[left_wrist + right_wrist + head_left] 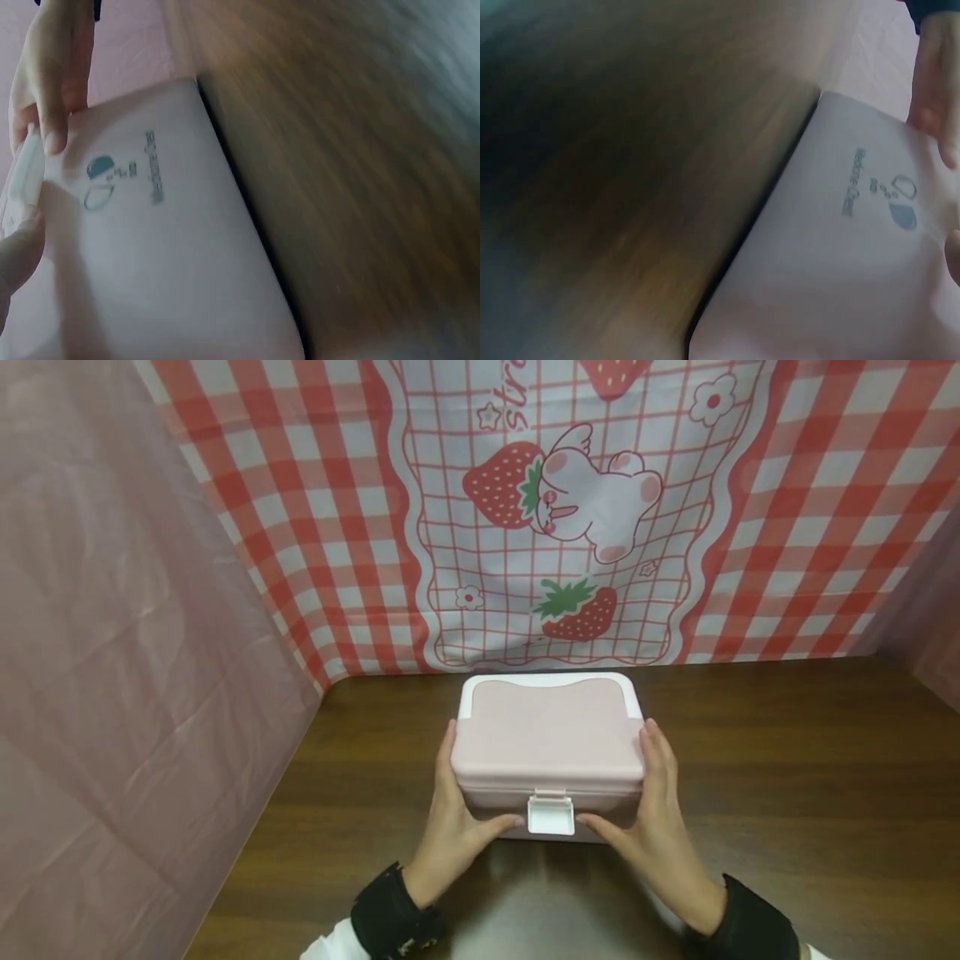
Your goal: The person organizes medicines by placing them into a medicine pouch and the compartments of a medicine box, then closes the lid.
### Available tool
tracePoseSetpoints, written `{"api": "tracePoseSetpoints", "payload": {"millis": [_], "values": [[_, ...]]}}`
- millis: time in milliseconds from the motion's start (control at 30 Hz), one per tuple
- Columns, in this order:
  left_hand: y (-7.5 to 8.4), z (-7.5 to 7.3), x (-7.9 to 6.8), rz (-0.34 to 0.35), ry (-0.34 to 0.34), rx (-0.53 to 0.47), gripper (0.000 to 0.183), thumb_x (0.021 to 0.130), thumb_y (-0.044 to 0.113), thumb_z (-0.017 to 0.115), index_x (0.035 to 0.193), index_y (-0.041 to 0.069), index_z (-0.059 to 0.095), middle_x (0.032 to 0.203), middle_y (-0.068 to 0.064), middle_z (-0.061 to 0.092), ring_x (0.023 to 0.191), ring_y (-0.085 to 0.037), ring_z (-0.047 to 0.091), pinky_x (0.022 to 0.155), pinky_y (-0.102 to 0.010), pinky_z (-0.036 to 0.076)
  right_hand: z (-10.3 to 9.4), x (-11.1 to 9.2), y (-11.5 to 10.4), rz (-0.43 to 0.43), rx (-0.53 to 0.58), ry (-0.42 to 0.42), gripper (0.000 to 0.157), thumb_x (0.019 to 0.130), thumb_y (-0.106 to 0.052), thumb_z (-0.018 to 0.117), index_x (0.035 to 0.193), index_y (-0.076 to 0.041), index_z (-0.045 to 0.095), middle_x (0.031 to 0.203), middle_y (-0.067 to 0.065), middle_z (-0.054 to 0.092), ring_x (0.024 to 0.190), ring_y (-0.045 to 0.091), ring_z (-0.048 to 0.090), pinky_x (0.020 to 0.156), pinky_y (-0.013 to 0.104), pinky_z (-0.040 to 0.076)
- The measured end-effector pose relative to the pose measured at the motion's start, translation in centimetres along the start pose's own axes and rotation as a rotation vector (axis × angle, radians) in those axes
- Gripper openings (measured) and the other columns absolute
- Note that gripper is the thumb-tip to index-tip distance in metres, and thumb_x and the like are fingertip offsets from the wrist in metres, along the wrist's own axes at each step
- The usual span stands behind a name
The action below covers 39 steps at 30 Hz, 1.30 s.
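Note:
A pale pink medicine box (551,731) with a white-trimmed lid sits on the table, its lid down. On its front, the white latch (551,816) stands out from the wall, and the left wrist view shows this latch (28,166) from the side. My left hand (453,835) holds the left front corner, fingers along the side and thumb on the front beside the latch. The right hand (663,827) grips the opposite corner likewise, its thumb close to the latch's right edge. Both wrist views show a leaf-like logo with lettering on the box front (832,247).
Brown wood-grain table (787,793) extends on both sides of the box. Behind it hangs a red-and-white checked cloth (337,527) with strawberries, close to the box's back edge. A pink cloth (135,693) borders the left side.

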<state>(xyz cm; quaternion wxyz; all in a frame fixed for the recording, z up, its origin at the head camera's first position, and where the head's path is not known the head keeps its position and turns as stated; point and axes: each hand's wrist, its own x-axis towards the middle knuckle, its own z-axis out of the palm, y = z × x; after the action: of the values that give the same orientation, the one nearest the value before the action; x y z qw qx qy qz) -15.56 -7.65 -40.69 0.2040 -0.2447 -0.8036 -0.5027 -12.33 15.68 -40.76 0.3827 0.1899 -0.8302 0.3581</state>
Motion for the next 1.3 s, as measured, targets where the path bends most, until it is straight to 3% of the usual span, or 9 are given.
{"api": "tracePoseSetpoints", "payload": {"millis": [167,300,467,567,667,867,933,1100,1300], "values": [[-0.1,0.6,-0.1,-0.006,0.04,-0.001,0.126,0.052,0.027,0.087,0.146,0.01,0.004,0.15,-0.011,0.015,0.137,-0.024,0.02,0.112,-0.018,0.013,0.4,0.0,-0.3,0.002,-0.006,0.025,0.104,0.073,-0.061,0.055,0.139,0.009,0.016,0.145,0.029,0.015,0.135,0.031,0.018,0.113,0.02,0.011],[0.3,0.7,0.0,-0.012,0.057,0.009,0.124,0.053,0.032,0.086,0.145,0.01,0.006,0.15,-0.011,0.014,0.137,-0.026,0.019,0.113,-0.032,0.016,0.4,0.0,-0.4,0.021,-0.002,0.031,0.105,0.07,-0.061,0.058,0.139,0.007,0.019,0.144,0.028,0.017,0.135,0.032,0.019,0.113,0.019,0.011],[0.7,0.8,0.2,-0.07,0.064,0.001,0.117,0.059,0.036,0.083,0.145,0.013,0.008,0.15,-0.009,0.014,0.138,-0.023,0.018,0.111,-0.047,0.018,0.5,0.2,-0.6,0.079,0.012,0.019,0.104,0.068,-0.06,0.062,0.14,0.004,0.02,0.147,0.023,0.014,0.135,0.032,0.018,0.112,0.02,0.012],[0.8,1.0,0.3,-0.072,0.081,0.0,0.114,0.06,0.036,0.083,0.145,0.014,0.01,0.15,-0.009,0.014,0.138,-0.024,0.018,0.111,-0.048,0.018,0.5,0.1,-0.7,0.109,0.02,0.007,0.1,0.068,-0.059,0.063,0.139,0.001,0.024,0.148,0.021,0.012,0.135,0.033,0.018,0.112,0.029,0.017],[0.7,1.1,0.2,-0.025,0.094,0.036,0.115,0.057,0.032,0.085,0.145,0.014,0.013,0.15,-0.01,0.012,0.138,-0.027,0.018,0.11,-0.049,0.02,0.6,0.1,-0.8,0.115,0.03,0.002,0.091,0.069,-0.056,0.064,0.136,-0.003,0.034,0.149,0.019,0.01,0.135,0.034,0.017,0.109,0.039,0.022],[0.7,1.4,0.3,0.084,0.1,0.214,0.112,0.051,0.028,0.089,0.141,0.016,0.024,0.15,-0.016,0.007,0.136,-0.032,0.019,0.105,-0.048,0.032,0.9,0.1,-0.7,0.024,0.008,0.042,0.073,0.072,-0.057,0.062,0.126,-0.008,0.051,0.149,0.02,0.012,0.134,0.036,0.016,0.111,0.029,0.016],[0.9,1.5,0.3,0.088,0.104,0.247,0.106,0.052,0.025,0.089,0.139,0.018,0.029,0.149,-0.015,0.008,0.135,-0.031,0.02,0.103,-0.045,0.035,1.0,0.2,-0.7,-0.033,-0.017,0.06,0.07,0.076,-0.058,0.058,0.124,-0.007,0.054,0.147,0.023,0.014,0.133,0.039,0.017,0.111,0.033,0.014],[1.1,1.6,0.4,0.087,0.129,0.26,0.093,0.054,0.022,0.088,0.133,0.017,0.039,0.147,-0.014,0.015,0.132,-0.029,0.026,0.101,-0.043,0.038,1.1,0.4,-0.4,-0.099,-0.054,0.07,0.067,0.081,-0.057,0.052,0.123,-0.006,0.054,0.145,0.025,0.017,0.132,0.043,0.016,0.11,0.047,0.013],[1.1,1.5,0.3,0.097,0.121,0.23,0.093,0.05,0.018,0.09,0.13,0.017,0.043,0.147,-0.015,0.015,0.133,-0.029,0.025,0.104,-0.044,0.035,1.1,0.4,-0.2,-0.109,-0.051,0.07,0.067,0.08,-0.058,0.053,0.122,-0.006,0.054,0.144,0.025,0.019,0.133,0.041,0.015,0.109,0.051,0.013]]}}
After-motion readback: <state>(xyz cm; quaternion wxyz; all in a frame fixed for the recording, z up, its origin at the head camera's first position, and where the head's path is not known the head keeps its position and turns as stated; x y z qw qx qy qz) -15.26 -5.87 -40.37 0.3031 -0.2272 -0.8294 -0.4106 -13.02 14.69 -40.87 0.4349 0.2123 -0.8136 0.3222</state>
